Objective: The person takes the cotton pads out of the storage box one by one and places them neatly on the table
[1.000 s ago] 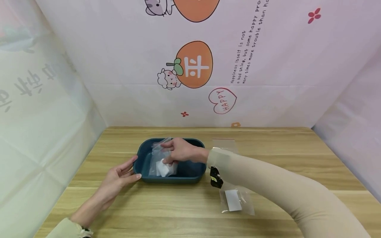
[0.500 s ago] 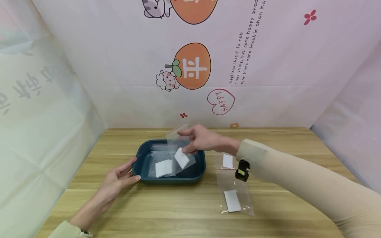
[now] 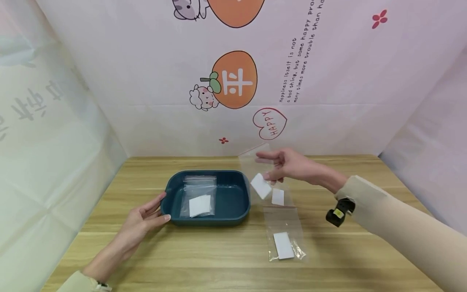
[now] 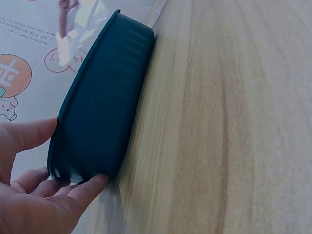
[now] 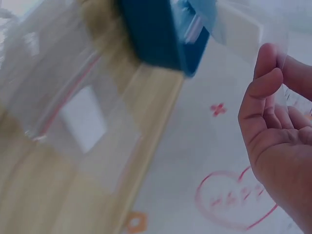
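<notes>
My left hand point(image 3: 136, 225) holds the left end of a dark blue-green plastic tray point(image 3: 232, 202), thumb and fingers spread across the corner. In the left wrist view its fingertips touch the tray's rim and side. My right hand point(image 3: 293, 164) pinches a clear zip-lock bag point(image 3: 251, 164) with a white card-like piece point(image 3: 260, 185) in it, raised just right of the tray. Inside the tray's left half lie several similar bags point(image 3: 200, 205), overlapping. In the right wrist view, thumb and index finger meet on the bag's film.
Two more zip-lock bags lie on the wooden table right of the tray: a front bag point(image 3: 271, 223) and a rear one, partly behind the raised bag, with a white piece point(image 3: 278, 197). A printed cloth wall point(image 3: 328, 129) rises along the table's back edge.
My right hand has lifted a bag from the tray and carried it rightward past the tray's right end. The left hand has stayed at the tray.
</notes>
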Demonstrator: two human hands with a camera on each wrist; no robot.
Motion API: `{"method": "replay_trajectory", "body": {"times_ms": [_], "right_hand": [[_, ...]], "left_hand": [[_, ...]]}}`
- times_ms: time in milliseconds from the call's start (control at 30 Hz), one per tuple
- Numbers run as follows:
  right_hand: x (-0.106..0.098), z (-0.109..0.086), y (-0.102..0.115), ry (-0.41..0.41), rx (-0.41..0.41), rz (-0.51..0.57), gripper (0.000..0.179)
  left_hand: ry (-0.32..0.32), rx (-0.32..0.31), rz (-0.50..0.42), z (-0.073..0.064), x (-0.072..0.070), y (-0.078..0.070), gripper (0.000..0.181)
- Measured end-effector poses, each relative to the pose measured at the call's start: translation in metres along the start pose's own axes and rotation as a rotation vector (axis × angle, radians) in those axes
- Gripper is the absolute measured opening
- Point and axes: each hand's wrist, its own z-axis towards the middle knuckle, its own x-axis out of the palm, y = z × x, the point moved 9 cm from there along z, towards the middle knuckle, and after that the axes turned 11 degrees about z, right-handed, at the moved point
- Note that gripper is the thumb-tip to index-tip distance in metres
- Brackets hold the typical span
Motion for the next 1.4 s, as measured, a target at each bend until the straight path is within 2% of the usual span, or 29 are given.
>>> {"method": "replay_trajectory", "body": {"times_ms": [400, 633, 1133, 1233, 1400], "right_hand": [[-0.052, -0.033, -0.069, -0.048, 0.044, 0.129, 0.083], [-0.072, -0.041, -0.099, -0.073, 0.078, 0.163, 0.084], [-0.095, -0.043, -0.135, -0.035, 0.098, 0.157, 0.081], [-0.099, -0.042, -0.14, -0.018, 0.091, 0.129, 0.081], [-0.104, -0.045, -0.15, -0.037, 0.122, 0.061, 0.084]], "left_hand": [[0.002, -0.002, 0.001, 0.001, -0.001, 0.0, 0.081], [-0.006, -0.012, 0.007, -0.001, -0.002, 0.002, 0.08], [0.001, 0.004, 0.004, 0.0, -0.001, 0.001, 0.083], [0.0, 0.011, 0.004, 0.0, -0.001, 0.0, 0.082], [0.001, 0.019, -0.009, 0.001, 0.0, -0.001, 0.079]]}}
